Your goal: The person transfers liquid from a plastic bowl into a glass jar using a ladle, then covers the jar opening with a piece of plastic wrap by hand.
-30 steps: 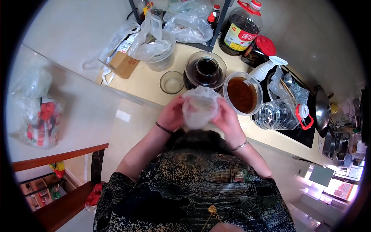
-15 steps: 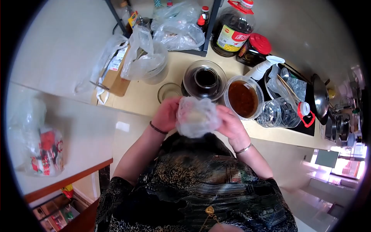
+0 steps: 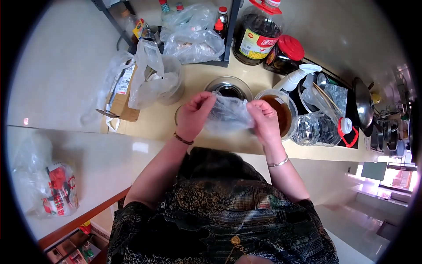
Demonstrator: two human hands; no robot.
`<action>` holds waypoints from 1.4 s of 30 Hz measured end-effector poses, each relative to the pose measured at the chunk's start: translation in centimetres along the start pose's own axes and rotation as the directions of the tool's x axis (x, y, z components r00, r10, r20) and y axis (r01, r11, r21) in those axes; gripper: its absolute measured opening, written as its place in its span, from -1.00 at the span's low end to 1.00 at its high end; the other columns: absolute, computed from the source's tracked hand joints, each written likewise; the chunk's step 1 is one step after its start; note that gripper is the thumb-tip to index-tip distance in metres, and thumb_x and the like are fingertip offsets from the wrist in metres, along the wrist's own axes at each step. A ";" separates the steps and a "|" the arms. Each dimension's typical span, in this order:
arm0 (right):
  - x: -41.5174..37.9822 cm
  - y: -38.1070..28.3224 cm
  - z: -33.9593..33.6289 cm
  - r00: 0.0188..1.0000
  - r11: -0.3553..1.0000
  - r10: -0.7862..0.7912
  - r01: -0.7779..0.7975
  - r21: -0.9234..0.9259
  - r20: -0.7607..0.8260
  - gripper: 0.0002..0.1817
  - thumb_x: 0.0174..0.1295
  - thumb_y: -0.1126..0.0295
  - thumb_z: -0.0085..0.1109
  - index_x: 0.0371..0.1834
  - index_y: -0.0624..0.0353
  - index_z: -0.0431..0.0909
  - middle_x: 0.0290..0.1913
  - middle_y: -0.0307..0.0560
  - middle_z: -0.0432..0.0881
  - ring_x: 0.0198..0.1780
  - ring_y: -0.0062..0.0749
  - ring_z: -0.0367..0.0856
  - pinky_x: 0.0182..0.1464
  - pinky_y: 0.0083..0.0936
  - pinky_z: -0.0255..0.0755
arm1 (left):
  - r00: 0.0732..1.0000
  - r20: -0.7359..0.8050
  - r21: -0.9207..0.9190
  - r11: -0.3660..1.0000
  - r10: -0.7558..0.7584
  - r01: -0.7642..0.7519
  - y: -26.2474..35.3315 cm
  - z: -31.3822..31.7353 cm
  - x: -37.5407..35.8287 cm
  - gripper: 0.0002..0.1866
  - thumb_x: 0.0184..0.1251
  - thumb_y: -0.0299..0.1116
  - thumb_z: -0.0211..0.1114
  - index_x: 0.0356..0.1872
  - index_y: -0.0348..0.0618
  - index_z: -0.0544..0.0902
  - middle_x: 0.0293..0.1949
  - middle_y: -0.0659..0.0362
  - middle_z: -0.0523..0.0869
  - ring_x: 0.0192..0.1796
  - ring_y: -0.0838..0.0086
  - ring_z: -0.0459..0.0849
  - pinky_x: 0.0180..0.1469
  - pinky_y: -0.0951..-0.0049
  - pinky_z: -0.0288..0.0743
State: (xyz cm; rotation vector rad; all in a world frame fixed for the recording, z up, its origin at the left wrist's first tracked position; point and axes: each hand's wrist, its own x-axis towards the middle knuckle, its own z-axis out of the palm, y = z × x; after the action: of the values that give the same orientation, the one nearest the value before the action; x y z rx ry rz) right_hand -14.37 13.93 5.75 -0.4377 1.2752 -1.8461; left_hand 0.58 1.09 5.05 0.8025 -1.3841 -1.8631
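A clear plastic bag (image 3: 231, 115) is stretched between my two hands, over the counter's front edge. My left hand (image 3: 196, 115) is closed, pinching the bag's upper left corner. The upper right side is pinched by my right hand (image 3: 266, 119), also closed. Just behind the bag stands a jar of dark liquid (image 3: 231, 91) in a wide glass bowl (image 3: 247, 86); the bag hides its lower part. To the right, a tub of red-brown sauce (image 3: 288, 111) is partly covered by my right hand. A round glass lid or dish (image 3: 176, 116) shows a little beside my left wrist.
On the right lie a large clear bottle (image 3: 317, 128) and a white spray bottle (image 3: 296, 78). Behind stand an oil jug (image 3: 257, 39) and a red-lidded jar (image 3: 285, 56). A cardboard box (image 3: 123, 99) and a plastic tub with a bag (image 3: 173, 86) stand left.
Both hands have moved up and forward, away from my body. The bag, bunched up before, is now spread between my pinched fingers and covers part of the bowl. The view has shifted slightly.
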 end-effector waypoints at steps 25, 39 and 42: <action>5.5 -1.3 1.3 0.801 -0.032 -0.550 0.264 -0.964 0.238 -0.94 0.11 0.38 0.21 -0.42 0.03 0.52 -0.49 -0.12 0.56 -0.43 -0.09 0.59 -0.44 -0.24 0.46 | 0.923 0.131 0.800 0.512 0.361 -0.314 -0.5 0.4 6.6 -0.87 0.03 -0.42 0.37 -0.37 -0.05 0.61 -0.36 0.18 0.56 -0.39 0.37 0.57 -0.38 0.39 0.44; 5.2 -2.0 0.7 0.885 0.342 -0.356 0.422 -0.840 0.299 -0.81 0.11 0.45 0.24 -0.20 0.16 0.66 -0.24 -0.02 0.54 -0.10 -0.19 0.52 -0.05 -0.40 0.42 | 0.814 0.384 0.697 0.441 0.437 -0.566 0.1 -0.4 7.3 -0.86 0.01 -0.49 0.36 -0.34 -0.10 0.67 -0.19 0.17 0.61 -0.08 0.24 0.54 0.00 0.34 0.41; 6.7 -1.7 0.1 0.841 0.257 -0.302 0.526 -0.811 0.450 -0.81 0.13 0.43 0.23 -0.17 0.13 0.66 -0.13 -0.02 0.54 0.01 -0.15 0.46 0.02 -0.37 0.39 | 0.811 0.414 0.679 0.453 0.414 -0.578 0.3 -0.5 7.4 -0.85 0.02 -0.50 0.35 -0.34 -0.11 0.65 -0.18 0.16 0.61 -0.06 0.24 0.54 0.03 0.34 0.40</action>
State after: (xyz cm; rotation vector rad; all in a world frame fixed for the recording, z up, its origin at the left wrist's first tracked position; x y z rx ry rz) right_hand -18.97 8.84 6.20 -1.7068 2.1274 -1.1605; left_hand -3.28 -5.29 4.62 0.4842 -2.3267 -0.8076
